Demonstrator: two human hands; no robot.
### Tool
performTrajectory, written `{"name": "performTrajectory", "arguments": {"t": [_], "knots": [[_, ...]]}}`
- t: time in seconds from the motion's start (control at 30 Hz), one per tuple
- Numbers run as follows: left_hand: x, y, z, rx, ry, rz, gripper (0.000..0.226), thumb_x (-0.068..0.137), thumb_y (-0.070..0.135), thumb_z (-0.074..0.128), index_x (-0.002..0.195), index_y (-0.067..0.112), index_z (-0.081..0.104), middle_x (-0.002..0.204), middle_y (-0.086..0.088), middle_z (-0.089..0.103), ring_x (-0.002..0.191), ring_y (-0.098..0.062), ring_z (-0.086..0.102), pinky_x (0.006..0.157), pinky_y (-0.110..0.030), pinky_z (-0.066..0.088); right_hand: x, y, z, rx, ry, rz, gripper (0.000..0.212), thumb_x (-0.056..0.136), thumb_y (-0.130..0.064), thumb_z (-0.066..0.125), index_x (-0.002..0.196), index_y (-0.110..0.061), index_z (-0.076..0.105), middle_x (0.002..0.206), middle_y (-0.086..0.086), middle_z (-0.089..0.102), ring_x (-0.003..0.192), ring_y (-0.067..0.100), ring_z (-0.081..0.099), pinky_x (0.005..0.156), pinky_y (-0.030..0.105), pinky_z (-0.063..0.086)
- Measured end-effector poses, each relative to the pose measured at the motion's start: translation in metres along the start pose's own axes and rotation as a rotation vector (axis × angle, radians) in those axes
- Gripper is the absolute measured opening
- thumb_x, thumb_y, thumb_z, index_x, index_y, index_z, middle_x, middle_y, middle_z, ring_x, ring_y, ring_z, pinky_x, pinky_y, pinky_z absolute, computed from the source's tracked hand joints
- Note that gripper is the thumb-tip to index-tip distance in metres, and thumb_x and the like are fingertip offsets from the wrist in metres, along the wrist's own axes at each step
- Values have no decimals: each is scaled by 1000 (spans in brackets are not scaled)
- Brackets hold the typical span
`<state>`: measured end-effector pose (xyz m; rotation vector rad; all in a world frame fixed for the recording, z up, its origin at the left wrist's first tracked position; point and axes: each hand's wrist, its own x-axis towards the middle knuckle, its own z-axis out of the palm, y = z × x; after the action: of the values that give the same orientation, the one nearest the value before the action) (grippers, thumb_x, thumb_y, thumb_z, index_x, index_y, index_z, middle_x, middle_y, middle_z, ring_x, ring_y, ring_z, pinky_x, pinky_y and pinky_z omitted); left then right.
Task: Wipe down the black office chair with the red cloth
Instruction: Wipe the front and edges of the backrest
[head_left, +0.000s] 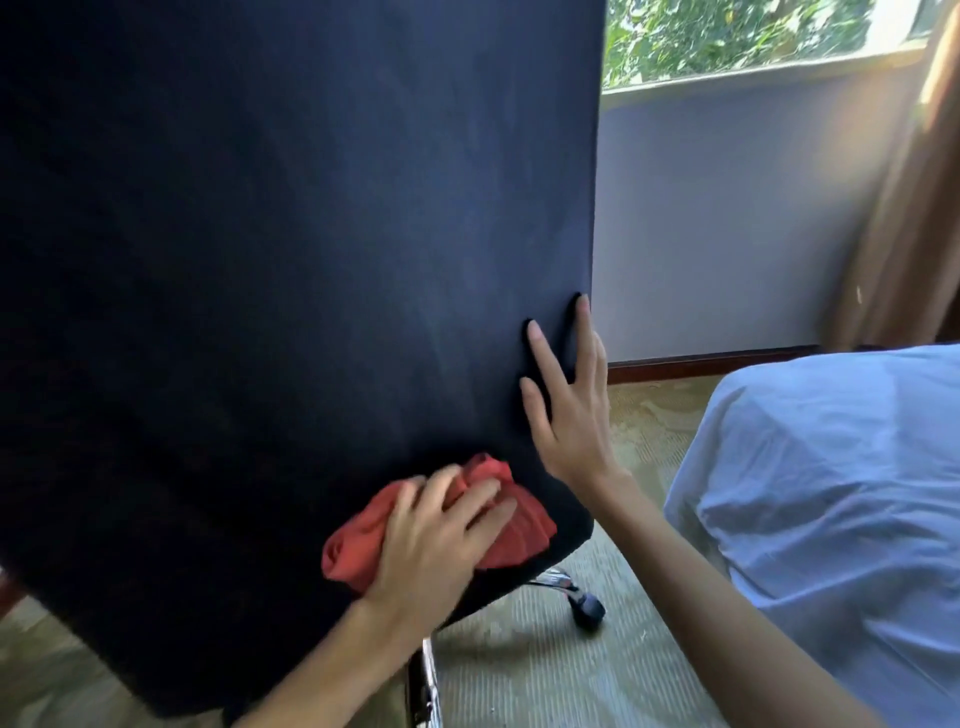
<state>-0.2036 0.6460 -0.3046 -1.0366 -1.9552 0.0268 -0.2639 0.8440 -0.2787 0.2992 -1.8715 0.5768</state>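
Left hand (434, 540) lies on the red cloth (441, 525), fingers spread and slightly bent, pressing the cloth flat against the chair back near its lower right corner. Fingertips are blurred. Cloth is bunched and creased, coral-red, showing on both sides of the hand: a rounded fold at lower left, a ribbed-looking fold at right, a small peak above the knuckles.

Right hand (563, 395) is open, fingers straight and apart, laid flat on the right edge of the chair back, above and to the right of the cloth. Fingertips point upward; each casts a short dark shadow on the fabric. Both forearms are bare, entering from the bottom of the view.

Black office chair (291, 291) fills the left and centre. Only its back panel faces the camera: a broad, flat, matte dark surface, near black at left, dark navy where window light falls at right. Faint pale streaks show on the lit part. Right edge is straight, lower right corner rounded. Below it, chrome base legs (423, 686) and one black caster (589, 608) stand on the carpet (540, 670), greenish-beige.

At right, a bed with pale blue sheet (841, 499), wrinkled. Behind, a pale wall (727, 223) with dark wooden skirting, a window (727, 36) showing green foliage, a brown curtain (909, 218) at far right.
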Motion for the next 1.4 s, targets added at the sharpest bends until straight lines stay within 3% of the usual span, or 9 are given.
{"name": "performTrajectory", "arguments": {"t": [0.1, 0.2, 0.37, 0.5, 0.6, 0.77, 0.93, 1.17, 1.4], "knots": [[71, -76, -82, 106, 349, -192, 38, 81, 17, 71, 117, 30, 69, 123, 8, 65, 107, -32, 51, 83, -46, 42, -1, -2, -5, -34, -8, 17, 52, 102, -24, 46, 152, -24, 33, 164, 19, 5, 145, 42, 23, 117, 54, 24], [72, -133, -116, 151, 381, -424, 44, 86, 46, 67, 127, 33, 62, 133, 11, 56, 120, -25, 52, 99, -49, 43, 2, -28, -4, -131, 23, 79, 54, 100, -26, 44, 152, -29, 30, 164, 17, 12, 147, 43, 17, 116, 61, 18], [-9, -145, -107, 166, 459, -488, 36, 86, 27, 72, 122, 29, 65, 128, 13, 53, 109, -34, 56, 96, -48, 44, 63, -117, 2, -37, 139, -150, 59, 93, -14, 55, 149, -25, 40, 157, 19, 33, 146, 41, 25, 116, 64, 17], [-137, -38, -6, 65, 151, -245, 22, 96, 26, 57, 117, 31, 62, 124, 10, 56, 104, -33, 48, 76, -53, 46, 84, -181, 29, -76, 107, -277, 55, 89, -14, 56, 143, -27, 52, 154, 11, 42, 145, 42, 29, 114, 67, 16], [-189, -21, 23, 36, 83, -212, 29, 104, 20, 38, 117, 33, 61, 127, 12, 54, 108, -27, 47, 83, -50, 44, 81, -183, 43, -207, 101, -304, 50, 93, -26, 47, 142, -31, 51, 153, 8, 44, 143, 46, 31, 114, 69, 18], [-118, -133, -77, 202, 421, -180, 24, 89, 22, 71, 112, 26, 69, 118, 6, 64, 99, -33, 54, 81, -51, 47, 81, -167, 48, -255, 143, -334, 51, 95, -28, 45, 146, -27, 47, 156, 11, 36, 143, 49, 28, 114, 69, 17], [-32, -276, -216, 234, 831, -563, 30, 84, 19, 73, 113, 9, 69, 118, -8, 62, 111, -30, 56, 97, -42, 45, 78, -169, 52, -278, 155, -349, 57, 94, -27, 51, 149, -27, 41, 159, 9, 30, 145, 48, 21, 116, 68, 12], [-127, -183, -107, 216, 400, -256, 20, 94, 41, 56, 93, 35, 75, 145, 17, 42, 108, -15, 47, 87, -31, 49, 77, -157, 53, -354, 163, -403, 63, 87, -32, 45, 150, -32, 35, 166, 0, 17, 146, 46, 21, 115, 69, 13], [-24, -207, -185, 365, 564, -124, 39, 78, 26, 70, 114, 38, 63, 123, 15, 57, 105, -23, 51, 85, -44, 45, 89, -137, 52, -362, 242, -382, 52, 91, -45, 31, 141, -35, 41, 164, -6, 21, 145, 39, 29, 108, 67, 30]]}}
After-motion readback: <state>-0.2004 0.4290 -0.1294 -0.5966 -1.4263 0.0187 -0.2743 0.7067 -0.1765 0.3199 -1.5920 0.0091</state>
